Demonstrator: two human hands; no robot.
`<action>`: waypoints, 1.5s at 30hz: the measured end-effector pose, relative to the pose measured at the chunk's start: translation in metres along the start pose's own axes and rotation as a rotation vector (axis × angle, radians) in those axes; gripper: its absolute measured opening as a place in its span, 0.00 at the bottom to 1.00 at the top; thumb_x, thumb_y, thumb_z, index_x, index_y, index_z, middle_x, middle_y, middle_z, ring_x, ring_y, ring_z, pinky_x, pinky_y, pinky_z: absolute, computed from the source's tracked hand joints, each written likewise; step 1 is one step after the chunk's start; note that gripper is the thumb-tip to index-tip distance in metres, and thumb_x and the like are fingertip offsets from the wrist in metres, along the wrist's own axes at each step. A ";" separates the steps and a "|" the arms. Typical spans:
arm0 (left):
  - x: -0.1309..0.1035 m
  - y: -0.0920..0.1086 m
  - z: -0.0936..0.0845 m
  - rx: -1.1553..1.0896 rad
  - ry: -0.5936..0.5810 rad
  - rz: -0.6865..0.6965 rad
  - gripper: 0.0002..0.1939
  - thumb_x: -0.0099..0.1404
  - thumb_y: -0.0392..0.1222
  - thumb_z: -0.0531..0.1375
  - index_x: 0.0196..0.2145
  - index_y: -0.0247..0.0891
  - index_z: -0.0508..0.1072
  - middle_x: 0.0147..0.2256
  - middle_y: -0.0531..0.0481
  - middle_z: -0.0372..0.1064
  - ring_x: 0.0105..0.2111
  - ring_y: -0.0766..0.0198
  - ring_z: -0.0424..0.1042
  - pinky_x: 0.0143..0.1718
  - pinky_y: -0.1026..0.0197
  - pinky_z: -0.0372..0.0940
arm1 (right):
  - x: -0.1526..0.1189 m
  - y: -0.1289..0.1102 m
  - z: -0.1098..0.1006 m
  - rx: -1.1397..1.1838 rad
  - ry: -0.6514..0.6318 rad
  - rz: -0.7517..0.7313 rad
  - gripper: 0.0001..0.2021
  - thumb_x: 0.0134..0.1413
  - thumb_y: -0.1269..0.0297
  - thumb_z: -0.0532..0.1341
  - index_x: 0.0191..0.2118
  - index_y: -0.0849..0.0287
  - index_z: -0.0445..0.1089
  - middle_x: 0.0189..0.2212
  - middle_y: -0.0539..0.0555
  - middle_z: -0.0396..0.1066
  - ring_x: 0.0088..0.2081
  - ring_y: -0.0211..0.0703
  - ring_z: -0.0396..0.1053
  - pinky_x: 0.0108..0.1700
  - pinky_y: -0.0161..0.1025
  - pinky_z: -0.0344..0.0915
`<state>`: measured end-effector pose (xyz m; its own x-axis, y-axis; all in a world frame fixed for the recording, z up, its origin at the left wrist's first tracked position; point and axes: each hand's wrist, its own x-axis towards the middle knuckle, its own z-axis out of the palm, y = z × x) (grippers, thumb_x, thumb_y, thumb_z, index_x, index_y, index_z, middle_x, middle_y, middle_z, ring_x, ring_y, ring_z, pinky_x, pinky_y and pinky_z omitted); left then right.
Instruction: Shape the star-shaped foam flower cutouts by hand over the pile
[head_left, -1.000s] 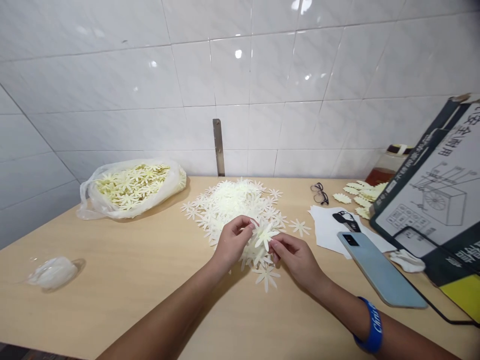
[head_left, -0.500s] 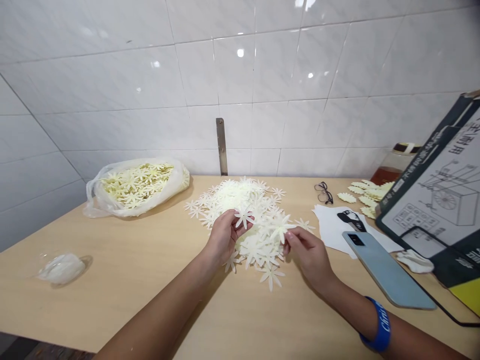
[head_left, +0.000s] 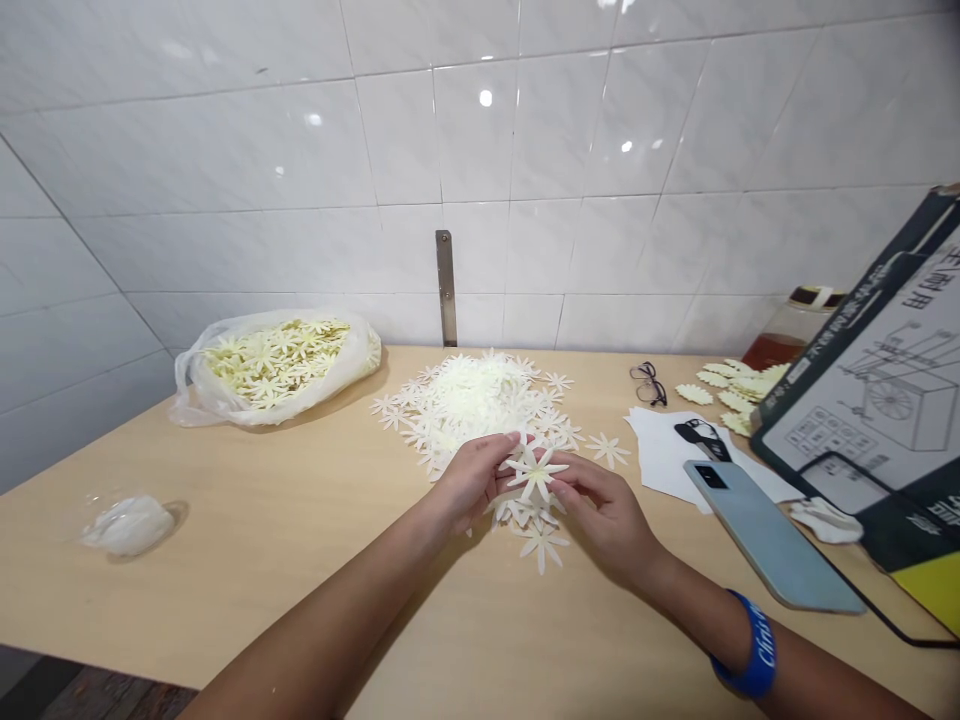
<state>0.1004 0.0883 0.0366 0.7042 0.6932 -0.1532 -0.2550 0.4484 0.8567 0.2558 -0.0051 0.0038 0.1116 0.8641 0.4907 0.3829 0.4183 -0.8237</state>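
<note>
Both hands meet over the front of a heap of pale flower cutouts point(head_left: 480, 392) on the table. My right hand point(head_left: 607, 510) pinches a cream flower cutout point(head_left: 537, 474) with several narrow petals, its face turned up toward me. My left hand point(head_left: 476, 475) is closed at the other side, its thumb on top by another cutout that is mostly covered by the front one. Loose cutouts lie just below the fingers, one of them point(head_left: 541, 545) nearest the table's front.
An open plastic bag point(head_left: 352, 375) of yellowish cutouts stands at the back left; a small clear bag point(head_left: 127, 527) lies in front. To the right are glasses point(head_left: 649, 385), white paper point(head_left: 652, 450), a phone point(head_left: 776, 540), scalloped pieces point(head_left: 739, 378), a jar point(head_left: 780, 335) and a dark box point(head_left: 885, 400).
My right hand has moved left with its flower cutout and now meets my left hand. The left hand has shifted slightly right, and its cutout is now mostly hidden behind the other.
</note>
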 end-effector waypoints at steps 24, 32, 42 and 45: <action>0.012 -0.001 -0.014 0.223 0.264 0.180 0.16 0.51 0.48 0.70 0.25 0.32 0.72 0.25 0.48 0.73 0.29 0.64 0.75 0.41 0.59 0.70 | 0.004 0.008 -0.003 0.017 0.232 0.156 0.12 0.61 0.58 0.58 0.28 0.56 0.68 0.26 0.50 0.64 0.28 0.39 0.62 0.29 0.35 0.64; 0.008 0.000 -0.012 0.261 0.142 0.078 0.19 0.47 0.52 0.71 0.25 0.32 0.74 0.26 0.48 0.73 0.26 0.68 0.70 0.33 0.65 0.67 | 0.005 0.011 -0.004 0.027 0.213 0.186 0.13 0.61 0.56 0.58 0.28 0.57 0.69 0.25 0.50 0.65 0.26 0.39 0.62 0.29 0.34 0.63; 0.010 0.003 -0.017 0.446 0.331 0.193 0.20 0.53 0.54 0.65 0.19 0.35 0.66 0.18 0.52 0.67 0.18 0.71 0.61 0.23 0.67 0.57 | 0.005 0.015 -0.004 0.028 0.216 0.219 0.15 0.61 0.53 0.58 0.29 0.57 0.69 0.26 0.51 0.66 0.28 0.41 0.63 0.29 0.35 0.64; 0.010 0.003 -0.018 0.411 0.319 0.190 0.18 0.46 0.49 0.70 0.23 0.36 0.66 0.20 0.55 0.65 0.21 0.70 0.62 0.26 0.67 0.58 | 0.005 0.014 -0.003 0.023 0.221 0.237 0.15 0.61 0.52 0.58 0.29 0.57 0.69 0.25 0.51 0.66 0.27 0.41 0.64 0.29 0.35 0.65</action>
<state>0.0945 0.1070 0.0290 0.4187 0.9058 -0.0642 -0.0334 0.0860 0.9957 0.2650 0.0039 -0.0047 0.3925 0.8575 0.3326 0.3020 0.2215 -0.9272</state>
